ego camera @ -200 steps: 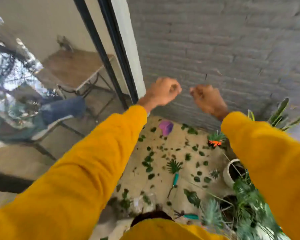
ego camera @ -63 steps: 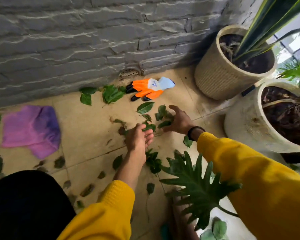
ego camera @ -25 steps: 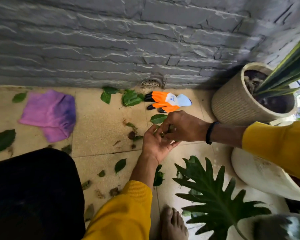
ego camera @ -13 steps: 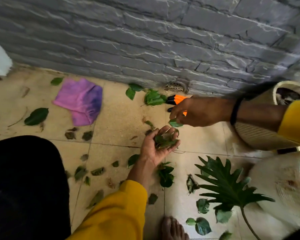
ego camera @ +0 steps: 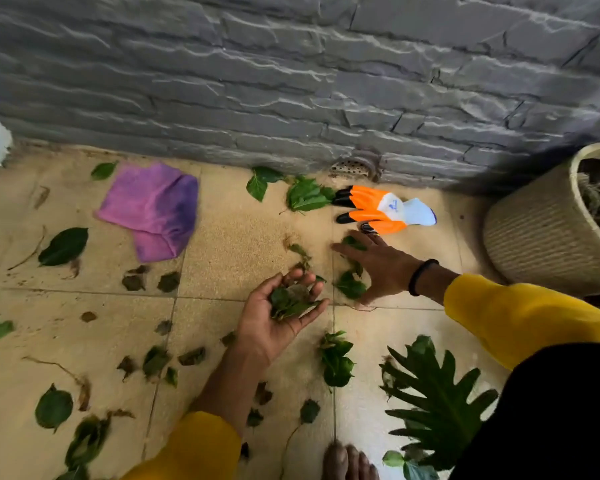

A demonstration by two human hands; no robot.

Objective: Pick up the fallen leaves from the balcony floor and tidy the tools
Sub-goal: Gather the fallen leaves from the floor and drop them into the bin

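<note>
Green and brown fallen leaves (ego camera: 63,245) lie scattered over the beige floor tiles (ego camera: 243,237). My left hand (ego camera: 278,320) is palm up in the middle, cupped around a bunch of gathered leaves (ego camera: 288,299). My right hand (ego camera: 378,268) reaches flat over the floor with fingers spread, resting on a few loose leaves (ego camera: 350,285) just right of the left hand. An orange, black-tipped garden glove (ego camera: 378,209) lies by the wall, just beyond my right fingertips. A purple cloth (ego camera: 153,206) lies at the left.
A grey stone wall (ego camera: 291,81) with a small drain grille (ego camera: 352,166) bounds the far side. A woven pot (ego camera: 548,220) stands at the right. A large lobed plant leaf (ego camera: 437,403) overhangs the lower right. A bare foot (ego camera: 347,462) shows at the bottom edge.
My right hand, which held a leaf above the left palm half a second ago, has dropped to the floor with fingers spread over loose leaves. The left hand still cups its bunch.
</note>
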